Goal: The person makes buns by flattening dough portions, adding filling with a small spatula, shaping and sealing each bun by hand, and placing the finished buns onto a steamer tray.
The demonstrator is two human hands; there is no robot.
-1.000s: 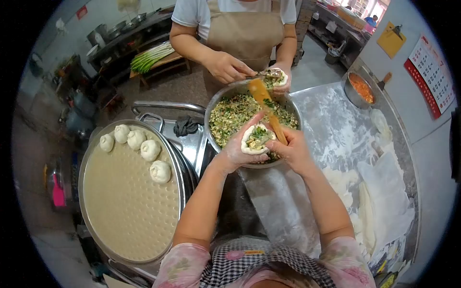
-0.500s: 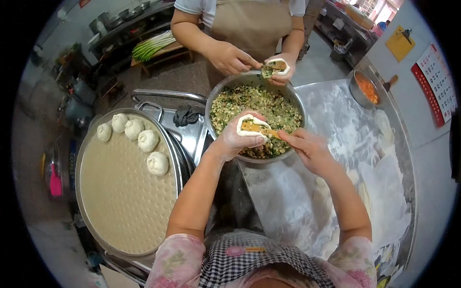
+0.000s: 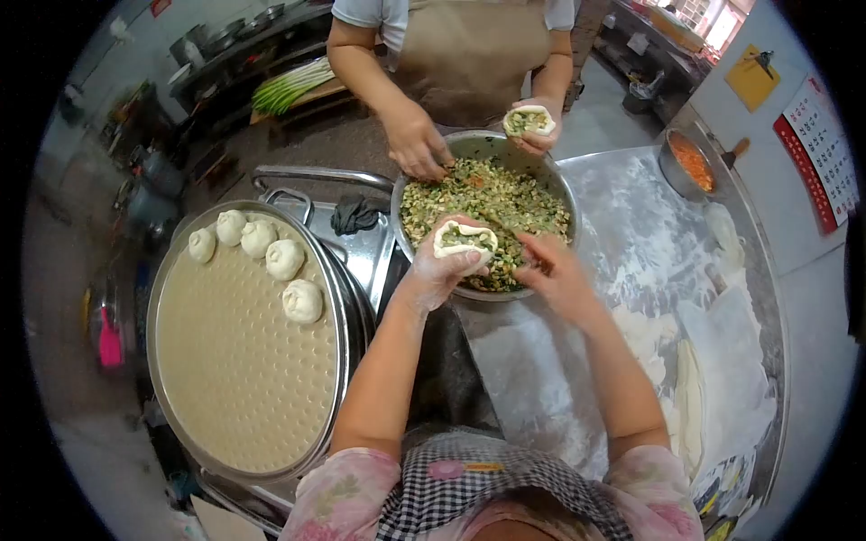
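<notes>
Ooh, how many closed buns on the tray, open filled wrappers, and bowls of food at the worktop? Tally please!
Closed buns: 5
Open filled wrappers, one in the left hand, one in the co-worker's hand: 2
Bowls, one large, one small: 2
Total: 9

A floured table (image 3: 622,216), large bowl (image 3: 576,212) of filling (image 3: 519,191) and tray (image 3: 244,388) of buns (image 3: 302,301) show a working kitchen.

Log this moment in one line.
Left hand: cupping open, filled dough wrapper | Right hand: over bowl of filling, grip unclear | Tray: five buns
</notes>
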